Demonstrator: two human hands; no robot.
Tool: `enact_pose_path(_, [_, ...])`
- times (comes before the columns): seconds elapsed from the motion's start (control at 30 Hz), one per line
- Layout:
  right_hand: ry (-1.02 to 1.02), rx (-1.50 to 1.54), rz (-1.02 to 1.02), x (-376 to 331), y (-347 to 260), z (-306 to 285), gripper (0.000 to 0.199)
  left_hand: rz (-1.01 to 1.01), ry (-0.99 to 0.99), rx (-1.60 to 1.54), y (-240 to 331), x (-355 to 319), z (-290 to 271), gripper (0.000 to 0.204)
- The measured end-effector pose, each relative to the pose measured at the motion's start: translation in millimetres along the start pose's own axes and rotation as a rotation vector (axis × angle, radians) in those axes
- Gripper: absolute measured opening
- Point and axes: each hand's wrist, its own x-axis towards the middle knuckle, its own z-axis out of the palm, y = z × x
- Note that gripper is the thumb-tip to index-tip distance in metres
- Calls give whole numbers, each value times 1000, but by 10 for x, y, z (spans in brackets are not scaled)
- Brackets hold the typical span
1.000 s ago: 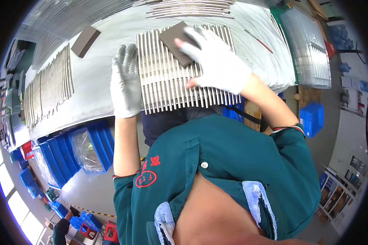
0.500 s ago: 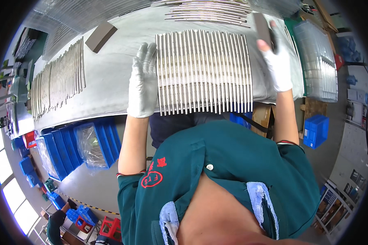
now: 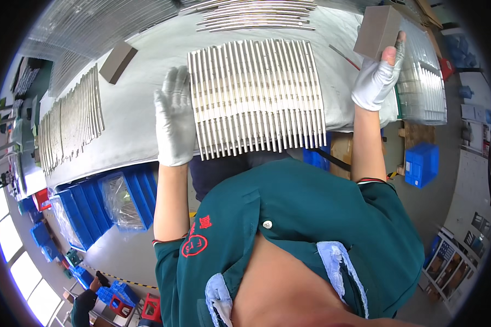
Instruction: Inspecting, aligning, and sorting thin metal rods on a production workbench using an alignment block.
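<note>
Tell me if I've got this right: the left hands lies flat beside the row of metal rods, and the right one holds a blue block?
Not quite. The head view shows the block in the right hand is grey-brown, not blue. The left hand does lie flat beside the row of metal rods.

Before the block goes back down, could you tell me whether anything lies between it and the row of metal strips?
Nothing visible does: the right hand holds the grey block above the cloth, right of the strips.

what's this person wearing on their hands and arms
Both the left hand and the right hand wear white fabric gloves. The forearms are bare, and short sleeves of a dark teal shirt end near the elbows, with a thin red band at each cuff.
</note>
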Motion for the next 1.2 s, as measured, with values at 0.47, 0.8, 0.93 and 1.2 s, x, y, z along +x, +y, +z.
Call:
enact_pose_path(0.47, [23, -106, -205, 303, 440, -130, 93, 94, 99, -693, 544, 303, -1005, 56])
enact_pose_path(0.8, [-190, -410, -306, 271, 306, 5, 78, 17, -40, -837, 559, 328, -1084, 58])
enact_pose_path(0.93, [-295, -442, -309, 232, 300, -4, 84, -34, -50, -831, 568, 339, -1073, 57])
enact_pose_path(1.2, [-367, -493, -321, 210, 264, 99, 84, -17, -23, -846, 616, 354, -1113, 57])
